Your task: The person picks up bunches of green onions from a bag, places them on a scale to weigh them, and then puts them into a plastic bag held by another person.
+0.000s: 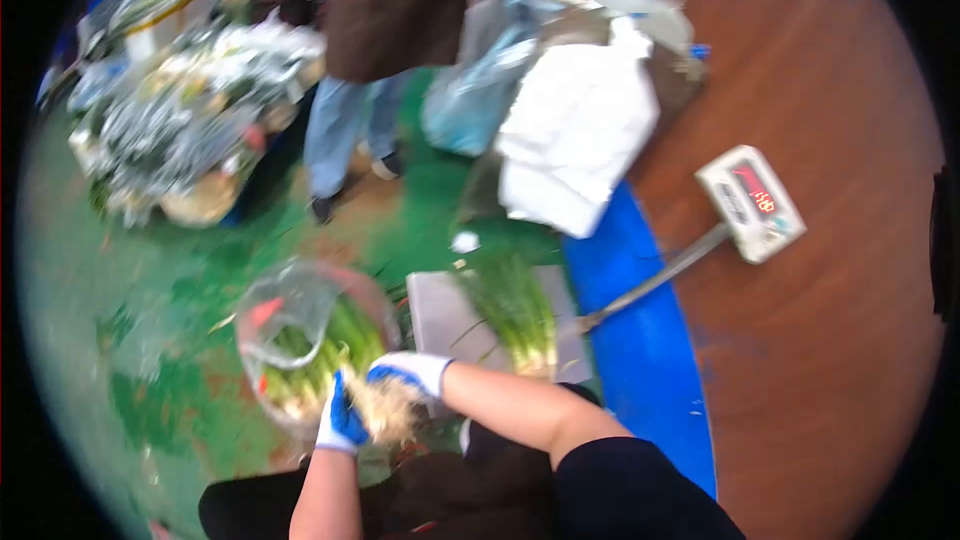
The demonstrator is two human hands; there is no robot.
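Observation:
Both hands wear white and blue gloves. My left hand [343, 418] is wrapped against the root end of a bunch of green onions [385, 405], and my right hand [408, 373] closes on the same bunch from the other side. Pale roots hang between them. Just beyond is a round tub [245, 335] lined with clear plastic, with more green onions [350, 330] lying inside. To the right, another bunch of green onions [515, 315] rests on the flat scale platform [432, 315], roots towards me.
A scale display [750, 202] stands on a slanted pole at right. Beyond the platform lie a white sack [575, 125] and a bluish plastic bag [480, 90]. A person in a brown apron [390, 10] stands ahead, beside a heap of plastic-wrapped goods [190, 110].

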